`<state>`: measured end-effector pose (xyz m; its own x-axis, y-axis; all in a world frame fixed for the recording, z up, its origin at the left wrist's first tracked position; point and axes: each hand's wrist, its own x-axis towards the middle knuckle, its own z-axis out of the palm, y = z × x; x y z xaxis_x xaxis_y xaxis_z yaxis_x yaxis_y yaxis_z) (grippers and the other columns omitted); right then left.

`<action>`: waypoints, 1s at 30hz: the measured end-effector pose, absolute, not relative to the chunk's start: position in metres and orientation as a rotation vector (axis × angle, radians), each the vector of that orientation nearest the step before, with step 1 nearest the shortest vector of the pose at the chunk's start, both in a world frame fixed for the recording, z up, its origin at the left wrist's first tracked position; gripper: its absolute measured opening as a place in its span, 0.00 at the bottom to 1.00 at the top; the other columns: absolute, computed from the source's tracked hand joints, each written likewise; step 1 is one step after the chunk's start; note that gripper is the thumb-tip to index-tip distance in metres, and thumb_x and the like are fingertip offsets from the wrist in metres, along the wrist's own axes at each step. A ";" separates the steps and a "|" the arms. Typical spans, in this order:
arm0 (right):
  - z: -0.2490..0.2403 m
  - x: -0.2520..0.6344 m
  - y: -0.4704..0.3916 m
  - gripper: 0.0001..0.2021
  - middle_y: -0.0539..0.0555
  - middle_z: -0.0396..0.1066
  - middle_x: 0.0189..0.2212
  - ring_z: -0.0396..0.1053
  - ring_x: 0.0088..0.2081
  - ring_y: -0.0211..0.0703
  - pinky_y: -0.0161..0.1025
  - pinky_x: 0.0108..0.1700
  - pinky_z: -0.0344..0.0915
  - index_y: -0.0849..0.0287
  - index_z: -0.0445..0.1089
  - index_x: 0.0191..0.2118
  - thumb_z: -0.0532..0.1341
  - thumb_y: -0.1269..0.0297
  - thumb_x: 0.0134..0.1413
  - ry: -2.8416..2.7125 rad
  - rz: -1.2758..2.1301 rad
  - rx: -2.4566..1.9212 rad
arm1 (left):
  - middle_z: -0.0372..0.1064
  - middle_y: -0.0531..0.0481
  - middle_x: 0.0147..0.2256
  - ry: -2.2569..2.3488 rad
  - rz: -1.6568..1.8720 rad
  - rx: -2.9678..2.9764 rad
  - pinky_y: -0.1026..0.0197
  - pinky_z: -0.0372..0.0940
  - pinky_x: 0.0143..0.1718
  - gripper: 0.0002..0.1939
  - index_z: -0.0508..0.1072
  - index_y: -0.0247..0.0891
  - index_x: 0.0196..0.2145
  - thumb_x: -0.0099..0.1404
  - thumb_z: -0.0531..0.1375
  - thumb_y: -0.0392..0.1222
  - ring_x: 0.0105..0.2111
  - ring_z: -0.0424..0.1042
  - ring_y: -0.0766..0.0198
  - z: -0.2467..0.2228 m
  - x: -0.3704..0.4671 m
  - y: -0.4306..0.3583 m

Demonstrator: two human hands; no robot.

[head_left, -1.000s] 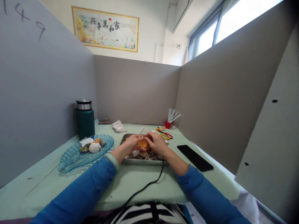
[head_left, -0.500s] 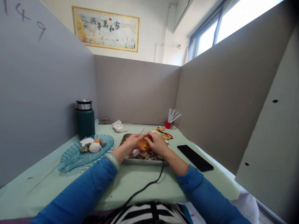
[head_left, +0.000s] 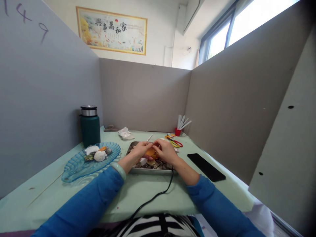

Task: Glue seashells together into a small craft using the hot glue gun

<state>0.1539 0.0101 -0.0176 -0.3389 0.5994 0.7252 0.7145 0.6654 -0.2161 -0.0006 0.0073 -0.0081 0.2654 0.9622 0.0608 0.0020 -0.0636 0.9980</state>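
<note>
Both of my hands meet over a metal tray (head_left: 158, 171) that holds shells and dark pebbles. Between them is an orange shell (head_left: 151, 152), partly covered by my fingers. My left hand (head_left: 139, 151) is closed on it from the left, with a pale green bangle (head_left: 119, 170) on the wrist. From the right, my right hand (head_left: 166, 150) pinches at the same shell, its fingertips close to the left ones. A ribbed shell (head_left: 151, 162) lies in the tray just under my hands.
At left, a blue shell-shaped dish (head_left: 81, 167) holds several shells; a green bottle (head_left: 90, 130) stands behind it. To the right are scissors (head_left: 176, 143), a red cup (head_left: 177, 132) of white sticks and a black phone-like slab (head_left: 206, 167). A black cable (head_left: 158, 195) crosses the front.
Almost nothing differs. My right fingers have shifted very slightly around the orange shell, and both hands stay over the tray.
</note>
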 end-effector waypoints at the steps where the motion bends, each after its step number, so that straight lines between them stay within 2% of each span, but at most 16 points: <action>1: -0.018 0.154 0.010 0.05 0.51 0.70 0.30 0.64 0.31 0.38 0.34 0.34 0.56 0.58 0.69 0.34 0.57 0.65 0.54 -2.052 -0.171 -1.009 | 0.70 0.44 0.30 0.987 1.047 1.377 0.64 0.68 0.22 0.13 0.70 0.30 0.33 0.58 0.59 0.45 0.25 0.72 0.63 -0.008 -0.001 0.007; 9: -0.018 0.154 0.010 0.06 0.52 0.70 0.33 0.65 0.34 0.39 0.35 0.38 0.57 0.58 0.68 0.38 0.56 0.67 0.54 -2.073 -0.150 -0.951 | 0.70 0.44 0.31 1.014 1.051 1.400 0.66 0.67 0.21 0.12 0.69 0.31 0.34 0.59 0.58 0.45 0.25 0.72 0.64 -0.008 0.000 0.005; 15: -0.018 0.154 0.011 0.07 0.53 0.71 0.32 0.65 0.34 0.39 0.35 0.38 0.57 0.58 0.69 0.35 0.53 0.68 0.56 -2.100 -0.179 -0.975 | 0.69 0.43 0.32 1.028 1.034 1.447 0.64 0.68 0.21 0.10 0.68 0.30 0.34 0.61 0.56 0.41 0.26 0.73 0.61 -0.008 0.000 0.004; 20: -0.018 0.154 0.012 0.07 0.52 0.71 0.31 0.65 0.34 0.40 0.35 0.38 0.57 0.57 0.69 0.34 0.54 0.67 0.56 -2.090 -0.210 -1.034 | 0.69 0.43 0.32 1.034 1.032 1.480 0.62 0.68 0.21 0.10 0.68 0.30 0.34 0.60 0.56 0.42 0.24 0.72 0.62 -0.009 0.000 0.006; 30: -0.017 0.154 0.011 0.08 0.52 0.72 0.29 0.66 0.32 0.40 0.34 0.35 0.56 0.58 0.70 0.33 0.54 0.66 0.55 -2.083 -0.192 -1.097 | 0.67 0.45 0.31 1.048 1.035 1.548 0.63 0.68 0.21 0.10 0.69 0.30 0.32 0.60 0.55 0.41 0.26 0.72 0.62 -0.008 0.001 0.004</action>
<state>0.1544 0.0114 -0.0173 -0.3420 0.6437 0.6846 0.7581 0.6195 -0.2038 0.0009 0.0041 -0.0083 0.2702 0.9546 0.1252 0.1372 -0.1669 0.9764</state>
